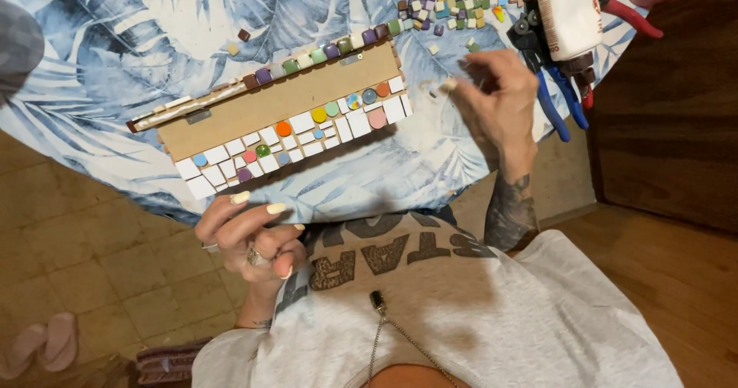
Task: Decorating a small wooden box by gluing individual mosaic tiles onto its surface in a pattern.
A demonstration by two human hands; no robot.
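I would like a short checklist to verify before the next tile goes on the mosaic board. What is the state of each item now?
1. Tile in hand: the right hand pinches a small pale piece at its fingertips. Ok.
2. Free space on the mosaic board: the brown middle band is bare between the tiled rows. Ok.
3. Board steadied: the left hand is below the board, apart from it. Not ok.
4. Spare tiles: a loose coloured pile lies past the board's far end. Ok.
5. Glue bottle: lies beside the blue-handled nippers; whether it is open, cannot tell.
6. Glue on the bare band: cannot tell.
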